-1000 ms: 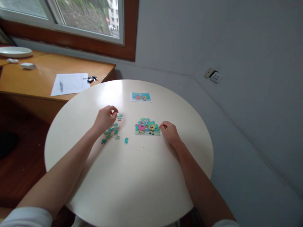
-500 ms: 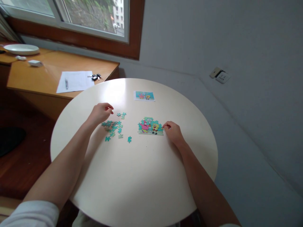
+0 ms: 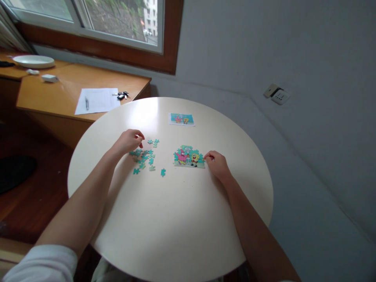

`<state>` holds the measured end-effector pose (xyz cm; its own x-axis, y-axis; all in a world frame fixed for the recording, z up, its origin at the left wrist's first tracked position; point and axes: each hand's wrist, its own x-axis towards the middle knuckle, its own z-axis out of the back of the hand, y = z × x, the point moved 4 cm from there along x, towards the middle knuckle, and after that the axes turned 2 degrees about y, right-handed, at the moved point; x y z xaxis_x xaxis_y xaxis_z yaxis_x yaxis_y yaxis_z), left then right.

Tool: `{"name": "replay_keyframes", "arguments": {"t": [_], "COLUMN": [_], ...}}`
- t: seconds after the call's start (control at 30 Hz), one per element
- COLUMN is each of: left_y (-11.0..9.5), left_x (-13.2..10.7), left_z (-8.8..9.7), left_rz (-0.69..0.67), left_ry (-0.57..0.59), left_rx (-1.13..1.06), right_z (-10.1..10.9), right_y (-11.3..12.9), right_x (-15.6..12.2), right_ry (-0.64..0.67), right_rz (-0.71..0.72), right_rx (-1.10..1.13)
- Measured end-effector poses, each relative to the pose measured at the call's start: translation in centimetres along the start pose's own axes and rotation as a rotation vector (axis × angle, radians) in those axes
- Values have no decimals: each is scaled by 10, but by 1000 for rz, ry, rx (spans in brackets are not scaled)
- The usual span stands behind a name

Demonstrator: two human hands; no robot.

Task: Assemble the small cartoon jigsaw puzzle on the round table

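A partly joined cartoon jigsaw (image 3: 188, 156) lies near the middle of a round cream table (image 3: 170, 219). My right hand (image 3: 216, 164) rests at its right edge, fingers curled and pinched against the puzzle's corner. Several loose teal pieces (image 3: 144, 157) are scattered to the left. My left hand (image 3: 128, 140) hovers at the far edge of that pile, fingers curled in a pinch; whether a piece is in them I cannot make out. A small reference picture (image 3: 181, 118) lies farther back on the table.
A wooden desk (image 3: 58, 94) stands to the left under a window, with a sheet of paper and pen (image 3: 96, 100), keys (image 3: 121, 94) and a white plate (image 3: 33, 60). A grey wall with a socket (image 3: 278, 95) is to the right. Dark wooden floor lies at the left.
My left hand has drawn back a little to the left from the two far loose pieces to the pile's edge. The right hand stays at the puzzle's right edge. The view has shifted slightly.
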<state>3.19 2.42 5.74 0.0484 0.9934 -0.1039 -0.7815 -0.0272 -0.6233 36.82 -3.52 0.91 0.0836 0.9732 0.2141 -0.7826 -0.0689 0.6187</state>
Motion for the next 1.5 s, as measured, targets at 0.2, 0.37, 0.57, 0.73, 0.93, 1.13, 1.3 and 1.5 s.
{"name": "replay_keyframes", "arguments": {"t": [0.2, 0.37, 0.57, 0.73, 0.93, 1.13, 1.3, 1.5], "left_y": [0, -2, -3, 0, 0, -2, 3, 10], "left_x": [0, 0, 0, 3, 4, 1, 0, 2], "left_z": [-1, -1, -4, -5, -8, -4, 3, 13], "left_rz": [-2, 4, -10, -35, -49, -23, 0, 41], "left_ry": [11, 2, 14, -3, 6, 12, -22, -88], "left_rx": [8, -9, -11, -14, -10, -1, 11, 30], "right_z": [0, 1, 0, -1, 0, 0, 0, 0], "right_y": [-1, 0, -1, -2, 1, 1, -1, -2], "right_x": [1, 0, 0, 1, 1, 1, 0, 1], "right_ry": [3, 5, 20, 15, 24, 35, 23, 30], "right_rz": [7, -1, -3, 8, -8, -14, 4, 7], "right_rx": [0, 1, -8, -4, -19, -25, 5, -7]}}
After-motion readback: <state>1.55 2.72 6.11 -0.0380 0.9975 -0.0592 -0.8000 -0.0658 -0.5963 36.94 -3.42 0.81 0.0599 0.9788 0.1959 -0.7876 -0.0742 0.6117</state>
